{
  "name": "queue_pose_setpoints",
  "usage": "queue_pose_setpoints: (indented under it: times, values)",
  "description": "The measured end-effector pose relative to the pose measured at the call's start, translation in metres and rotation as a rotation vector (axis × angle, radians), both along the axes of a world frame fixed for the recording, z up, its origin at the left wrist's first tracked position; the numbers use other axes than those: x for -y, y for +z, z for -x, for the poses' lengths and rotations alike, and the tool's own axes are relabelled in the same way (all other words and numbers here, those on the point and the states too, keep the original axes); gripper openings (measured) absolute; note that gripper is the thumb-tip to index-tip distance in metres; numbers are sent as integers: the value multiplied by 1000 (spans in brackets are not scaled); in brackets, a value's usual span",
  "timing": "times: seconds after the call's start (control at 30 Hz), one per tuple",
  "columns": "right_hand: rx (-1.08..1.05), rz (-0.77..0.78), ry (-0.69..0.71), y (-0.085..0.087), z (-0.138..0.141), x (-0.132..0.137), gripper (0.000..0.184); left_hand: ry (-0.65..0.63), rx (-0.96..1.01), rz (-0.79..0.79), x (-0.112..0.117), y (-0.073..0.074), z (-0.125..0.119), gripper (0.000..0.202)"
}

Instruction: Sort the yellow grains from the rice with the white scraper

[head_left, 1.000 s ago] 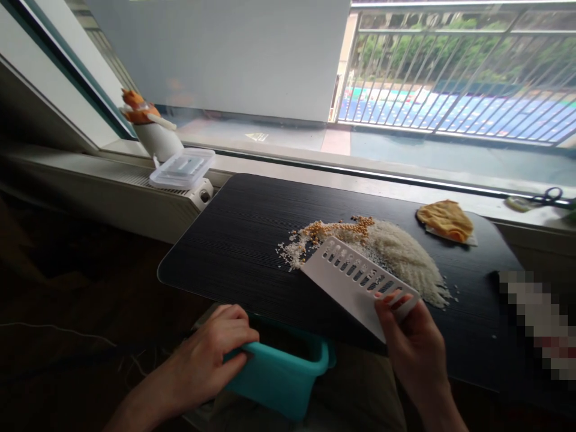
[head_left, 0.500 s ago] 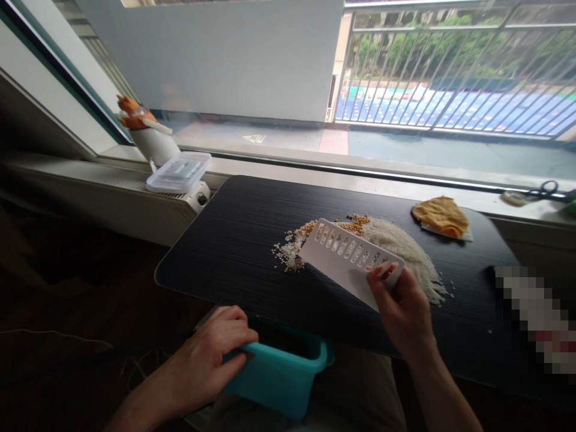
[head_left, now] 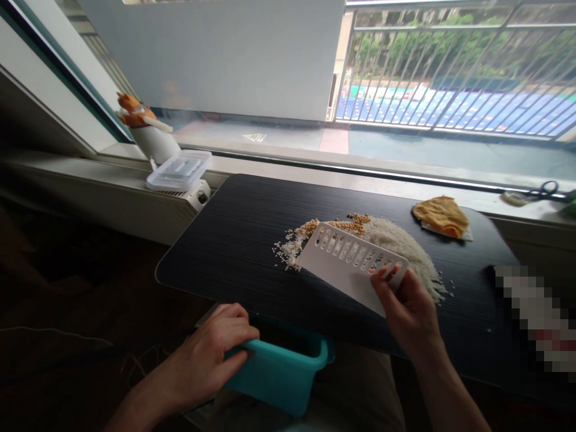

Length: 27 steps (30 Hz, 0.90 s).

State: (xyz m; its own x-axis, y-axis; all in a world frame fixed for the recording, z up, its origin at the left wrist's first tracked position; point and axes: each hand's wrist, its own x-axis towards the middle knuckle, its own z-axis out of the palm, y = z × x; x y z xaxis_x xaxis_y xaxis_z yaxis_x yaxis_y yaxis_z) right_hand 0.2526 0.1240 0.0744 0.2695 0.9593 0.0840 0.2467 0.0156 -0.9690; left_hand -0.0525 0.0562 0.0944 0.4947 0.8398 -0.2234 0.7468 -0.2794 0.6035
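Observation:
My right hand (head_left: 407, 309) grips the corner of a white slotted plastic plate (head_left: 346, 264), tilted with its far edge against a heap of white rice (head_left: 400, 249) mixed with yellow beans (head_left: 346, 225) on the black tabletop (head_left: 243, 240). Some scattered grains (head_left: 288, 249) lie left of the plate. Below the table's near edge, my left hand (head_left: 209, 360) is wrapped round the rim of a teal plastic bin (head_left: 281, 375).
A folded yellow cloth (head_left: 441, 217) lies at the table's far right. On the sill stand a clear lidded box (head_left: 179, 171), a white cup with an orange figure (head_left: 146, 132), and scissors (head_left: 542, 191) at the far right. A blurred patch (head_left: 535, 318) covers the right edge.
The plate first moved away from me into the heap, then dipped slightly back and flatter. My left hand and the teal bin have stayed put.

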Motion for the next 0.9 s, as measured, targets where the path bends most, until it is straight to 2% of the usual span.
queue_pose_setpoints:
  times: [0.13,0.37,0.57,0.9]
  values:
    - [-68,12,-35,7,4,7,22,5,1,-4,0,0,0,21]
    - [0,21,-25,1,1,5,24,7,-1,0,0,-1,0,22]
    - [-115,31,-41,6,2,11,27,5,18,-11,0,-1,1,22]
    - [-136,80,-44,5,2,13,30,12,42,-21,-1,-2,2,22]
